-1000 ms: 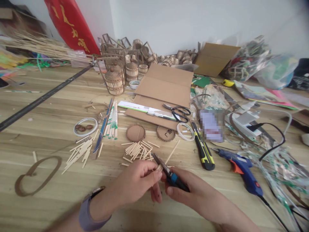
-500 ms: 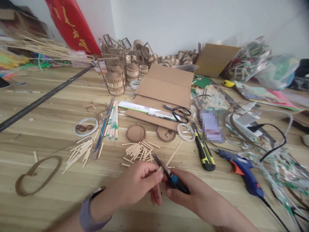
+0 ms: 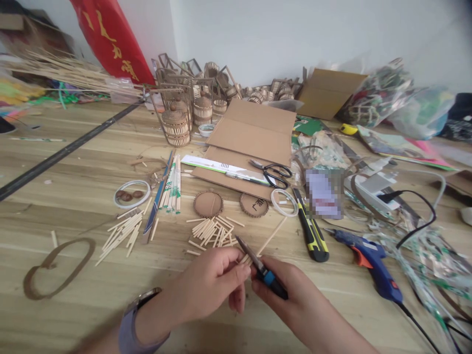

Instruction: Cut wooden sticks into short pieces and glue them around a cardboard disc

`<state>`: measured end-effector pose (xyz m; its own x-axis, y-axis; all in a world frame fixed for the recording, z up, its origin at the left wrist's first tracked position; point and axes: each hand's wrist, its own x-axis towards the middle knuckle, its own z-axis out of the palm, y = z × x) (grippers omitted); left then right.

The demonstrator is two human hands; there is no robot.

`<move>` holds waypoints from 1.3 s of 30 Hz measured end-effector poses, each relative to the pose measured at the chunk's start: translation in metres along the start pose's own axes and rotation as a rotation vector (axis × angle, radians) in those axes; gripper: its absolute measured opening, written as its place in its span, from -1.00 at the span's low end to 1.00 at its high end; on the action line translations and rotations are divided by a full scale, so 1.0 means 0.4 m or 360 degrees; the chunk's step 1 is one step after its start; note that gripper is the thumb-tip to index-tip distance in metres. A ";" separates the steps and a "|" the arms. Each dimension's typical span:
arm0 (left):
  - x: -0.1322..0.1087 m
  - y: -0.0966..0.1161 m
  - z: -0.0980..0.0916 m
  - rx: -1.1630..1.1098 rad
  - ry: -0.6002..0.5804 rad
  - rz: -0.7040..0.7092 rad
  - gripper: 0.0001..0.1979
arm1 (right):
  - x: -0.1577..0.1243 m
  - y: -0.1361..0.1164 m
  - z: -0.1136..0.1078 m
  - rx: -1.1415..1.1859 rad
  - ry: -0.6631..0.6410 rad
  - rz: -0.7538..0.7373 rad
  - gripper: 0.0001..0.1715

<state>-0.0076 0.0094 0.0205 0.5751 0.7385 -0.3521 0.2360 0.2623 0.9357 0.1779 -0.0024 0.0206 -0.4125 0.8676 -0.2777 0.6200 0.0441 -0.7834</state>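
My left hand (image 3: 214, 278), a watch on its wrist, pinches thin wooden sticks (image 3: 246, 258) between thumb and fingers. My right hand (image 3: 295, 300) is wrapped round the dark handles of hand snips (image 3: 268, 276) with a blue band. Their pointed metal blades lie across the sticks beside my left fingertips. One longer stick (image 3: 272, 236) slants up and right from behind the blades; its lower end is hidden. Just beyond my hands lies a heap of short cut sticks (image 3: 212, 230). Two round cardboard discs (image 3: 208, 203) with braided rims lie behind the heap.
To the right are a yellow-black utility knife (image 3: 312, 231), a blue glue gun (image 3: 372, 260) with its cord, and a power strip (image 3: 376, 189). Black scissors (image 3: 275, 172) rest on cardboard (image 3: 250, 130). Wrapped chopsticks (image 3: 173, 189) and small wooden buckets (image 3: 176, 125) stand farther left.
The longer stick has swung to the right, its far end now near the white tape ring. The snips have tilted slightly; both hands stay nearly in place.
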 end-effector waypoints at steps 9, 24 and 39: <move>0.000 -0.005 0.001 -0.0010 0.0033 0.0033 -0.69 | 0.003 -0.007 -0.033 0.0216 -0.0210 0.0006 -0.84; 0.006 -0.003 0.005 -0.0056 0.0020 -0.0010 -0.71 | 0.001 -0.004 -0.033 0.0351 -0.0322 0.0072 -0.87; 0.000 0.007 0.006 0.0038 0.0047 0.0004 -0.69 | -0.001 -0.008 -0.019 0.0189 -0.0193 0.0073 -0.82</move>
<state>-0.0053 0.0087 0.0231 0.5523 0.7573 -0.3485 0.2534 0.2458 0.9356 0.1812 0.0009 0.0276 -0.4677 0.8010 -0.3738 0.5598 -0.0588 -0.8265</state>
